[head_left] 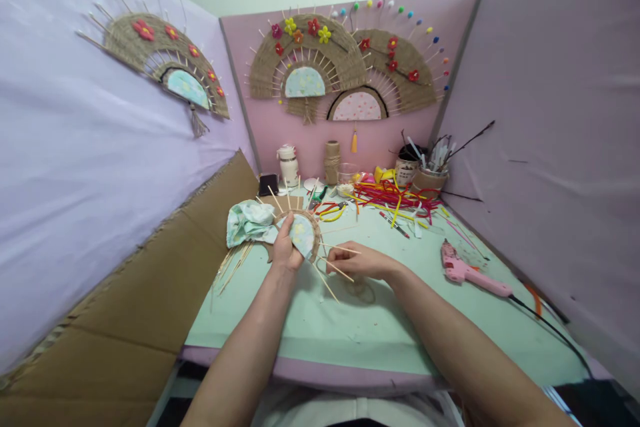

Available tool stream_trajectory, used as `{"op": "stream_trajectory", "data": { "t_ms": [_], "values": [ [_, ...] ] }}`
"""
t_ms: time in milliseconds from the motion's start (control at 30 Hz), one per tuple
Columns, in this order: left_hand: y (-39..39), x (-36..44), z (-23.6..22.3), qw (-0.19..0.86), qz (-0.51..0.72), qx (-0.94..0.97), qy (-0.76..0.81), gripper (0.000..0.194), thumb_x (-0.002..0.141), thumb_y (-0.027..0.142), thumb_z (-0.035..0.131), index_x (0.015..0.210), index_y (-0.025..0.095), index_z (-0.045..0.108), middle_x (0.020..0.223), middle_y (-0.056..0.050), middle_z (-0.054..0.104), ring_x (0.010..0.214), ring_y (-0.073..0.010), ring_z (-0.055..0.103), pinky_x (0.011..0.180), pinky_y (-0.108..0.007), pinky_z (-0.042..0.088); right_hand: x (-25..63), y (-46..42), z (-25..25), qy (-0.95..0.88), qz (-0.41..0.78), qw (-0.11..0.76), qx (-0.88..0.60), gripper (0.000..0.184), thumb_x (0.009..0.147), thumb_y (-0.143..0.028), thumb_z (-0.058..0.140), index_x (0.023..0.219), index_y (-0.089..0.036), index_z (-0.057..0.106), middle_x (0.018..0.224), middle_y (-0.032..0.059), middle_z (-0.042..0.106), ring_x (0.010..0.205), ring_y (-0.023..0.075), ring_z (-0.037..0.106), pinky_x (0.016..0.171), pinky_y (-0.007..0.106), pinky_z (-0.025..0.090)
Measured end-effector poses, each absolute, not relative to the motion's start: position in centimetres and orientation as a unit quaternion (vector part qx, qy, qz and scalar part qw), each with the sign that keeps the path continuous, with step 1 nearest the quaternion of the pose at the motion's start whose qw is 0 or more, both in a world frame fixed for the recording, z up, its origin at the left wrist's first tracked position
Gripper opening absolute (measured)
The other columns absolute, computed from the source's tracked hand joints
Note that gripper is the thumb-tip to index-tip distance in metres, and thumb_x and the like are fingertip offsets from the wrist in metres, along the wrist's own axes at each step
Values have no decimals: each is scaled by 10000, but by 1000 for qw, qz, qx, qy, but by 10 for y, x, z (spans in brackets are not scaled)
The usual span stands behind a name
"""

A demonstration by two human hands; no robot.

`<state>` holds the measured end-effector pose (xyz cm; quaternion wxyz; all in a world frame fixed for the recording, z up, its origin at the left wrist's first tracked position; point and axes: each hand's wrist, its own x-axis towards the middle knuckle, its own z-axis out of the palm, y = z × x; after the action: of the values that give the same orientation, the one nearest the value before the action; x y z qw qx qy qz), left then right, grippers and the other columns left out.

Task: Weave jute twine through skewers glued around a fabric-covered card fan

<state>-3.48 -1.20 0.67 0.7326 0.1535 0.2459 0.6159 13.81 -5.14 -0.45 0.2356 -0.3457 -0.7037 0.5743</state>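
My left hand (287,248) grips a small half-round fan piece (303,235), its thumb over the pale floral cloth face. Brown twine is wound along the curved rim, and thin wooden sticks (327,285) radiate outward from it. Just right of the rim, my right hand (350,260) is closed in a pinch among the lower sticks, on a thin strand of twine (361,292) that trails in loose loops on the table beneath it. The fingertips are partly hidden by the sticks. Crumpled floral cloth (245,223) lies left of the fan piece, near several loose sticks (235,267).
A pink glue gun (470,272) with a black cord lies at right. Behind are pliers (333,212), red pipe cleaners (395,197), a twine spool (331,161), a white bottle (288,165) and a stick-filled pot (430,180). Cardboard (150,260) borders the left; finished fans (310,47) hang behind.
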Motion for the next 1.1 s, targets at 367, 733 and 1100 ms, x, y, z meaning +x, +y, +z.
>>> {"op": "stream_trajectory", "data": {
  "t_ms": [367, 733, 1100],
  "values": [
    [-13, -27, 2, 732, 616, 138, 257, 192, 852, 259, 510, 847, 115, 636, 782, -93, 723, 884, -222, 686, 842, -335, 539, 129, -51, -11, -613, 628, 419, -233, 541, 696, -326, 745, 1161, -212, 494, 1135, 78, 598, 1016, 191, 591, 920, 363, 441],
    [-8, -27, -2, 695, 658, 109, 269, 165, 854, 208, 509, 919, 125, 635, 714, -46, 717, 715, -162, 692, 797, -278, 542, 119, -43, -31, -661, 400, 487, -406, 325, 834, -339, 524, 1080, -164, 644, 754, 41, 643, 635, 138, 519, 688, 310, 459],
    [-33, -13, 1, 775, 540, 219, 244, 209, 847, 268, 531, 916, 114, 655, 819, -81, 714, 732, -162, 670, 786, -295, 526, 128, -41, -31, -740, 211, 511, -383, 308, 895, -277, 448, 1134, -235, 636, 1110, 84, 651, 1029, 229, 589, 927, 386, 438]
  ]
}}
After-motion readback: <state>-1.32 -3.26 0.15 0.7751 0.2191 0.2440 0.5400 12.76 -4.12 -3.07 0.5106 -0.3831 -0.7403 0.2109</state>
